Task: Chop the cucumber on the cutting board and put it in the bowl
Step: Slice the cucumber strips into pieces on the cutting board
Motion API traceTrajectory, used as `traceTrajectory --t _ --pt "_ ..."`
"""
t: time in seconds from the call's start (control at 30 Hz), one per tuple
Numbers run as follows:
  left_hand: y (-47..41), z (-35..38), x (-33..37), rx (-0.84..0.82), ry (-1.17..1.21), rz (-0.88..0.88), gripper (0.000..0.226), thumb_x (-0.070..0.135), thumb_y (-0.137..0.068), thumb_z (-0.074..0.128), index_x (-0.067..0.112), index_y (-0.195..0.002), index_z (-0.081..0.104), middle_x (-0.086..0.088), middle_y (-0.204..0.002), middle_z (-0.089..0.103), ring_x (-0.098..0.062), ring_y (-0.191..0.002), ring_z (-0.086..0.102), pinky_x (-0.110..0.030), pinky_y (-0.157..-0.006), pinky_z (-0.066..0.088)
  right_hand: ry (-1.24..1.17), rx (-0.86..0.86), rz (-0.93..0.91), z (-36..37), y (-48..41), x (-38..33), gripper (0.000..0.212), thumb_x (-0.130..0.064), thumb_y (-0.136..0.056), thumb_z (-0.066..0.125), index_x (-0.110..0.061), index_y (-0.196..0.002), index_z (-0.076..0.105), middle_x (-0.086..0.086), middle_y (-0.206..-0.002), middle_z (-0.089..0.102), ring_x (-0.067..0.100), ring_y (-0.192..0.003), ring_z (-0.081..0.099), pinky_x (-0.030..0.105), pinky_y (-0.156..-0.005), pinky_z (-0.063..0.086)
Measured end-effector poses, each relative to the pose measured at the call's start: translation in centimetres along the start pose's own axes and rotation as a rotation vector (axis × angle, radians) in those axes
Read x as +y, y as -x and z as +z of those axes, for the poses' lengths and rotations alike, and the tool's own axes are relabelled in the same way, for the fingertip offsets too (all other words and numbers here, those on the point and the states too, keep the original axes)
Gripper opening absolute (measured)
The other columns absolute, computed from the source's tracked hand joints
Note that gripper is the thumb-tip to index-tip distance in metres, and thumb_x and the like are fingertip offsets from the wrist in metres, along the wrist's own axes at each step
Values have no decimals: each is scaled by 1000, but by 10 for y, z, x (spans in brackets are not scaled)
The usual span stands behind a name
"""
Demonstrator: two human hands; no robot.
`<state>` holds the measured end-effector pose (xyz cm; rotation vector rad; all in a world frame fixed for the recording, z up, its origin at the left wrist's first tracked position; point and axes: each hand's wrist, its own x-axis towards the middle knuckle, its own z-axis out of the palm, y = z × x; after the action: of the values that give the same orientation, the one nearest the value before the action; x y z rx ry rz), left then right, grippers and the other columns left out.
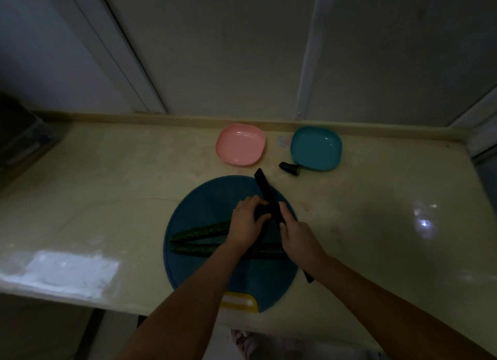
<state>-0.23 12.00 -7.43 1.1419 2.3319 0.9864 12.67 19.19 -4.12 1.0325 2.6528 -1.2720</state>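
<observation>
Two long dark green cucumbers lie on a round blue cutting board [204, 198]. The upper cucumber [200, 232] runs under my left hand [246, 225], whose fingers curl over its right end. The lower cucumber [193, 250] lies nearer me, partly hidden by both forearms. My right hand [298, 237] grips the handle of a black knife [266, 193], its blade standing just right of my left fingers and pointing away from me. A pink bowl [240, 144] and a teal bowl [316, 148] sit beyond the board, both holding nothing.
A cut dark cucumber end [290, 168] lies on the pale counter beside the teal bowl. The board's yellow handle [239, 302] reaches the counter's front edge. A dark box-like object [21, 136] sits at the far left. A wall rises behind the counter.
</observation>
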Motion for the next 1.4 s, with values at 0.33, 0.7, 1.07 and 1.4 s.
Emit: traceTrajectory --t 0.33,0.7,1.07,1.4 --pt "0 -1 3 -14 -17 3 23 19 -85 64 17 -107 59 -1 -102 58 -16 -95 48 -32 -81 40 -49 8 20 1 10 12 58 -16 -100 33 -26 -149 2 2 -60 47 8 -48 39 20 -46 32" --pt "-1 0 3 9 3 -20 18 18 -84 65 15 -101 58 -2 -99 58 -17 -93 50 -28 -77 40 -111 49 -14 -5 16 3 56 -16 -99 35 -24 -148 8 17 -80 62 25 -65 57 37 -62 48" --pt "0 1 1 9 4 -32 18 21 -85 65 15 -101 57 -2 -99 58 -17 -93 49 -33 -79 42 -95 33 39 -6 17 -2 56 -16 -100 34 -24 -148 7 18 -83 62 25 -67 56 34 -62 47" --pt "-2 1 1 6 22 -46 18 19 -84 66 13 -99 58 -4 -96 57 -17 -92 49 -34 -79 42 -32 7 38 -4 10 -3 57 -17 -100 33 -24 -148 3 7 -67 53 13 -53 46 28 -51 39"
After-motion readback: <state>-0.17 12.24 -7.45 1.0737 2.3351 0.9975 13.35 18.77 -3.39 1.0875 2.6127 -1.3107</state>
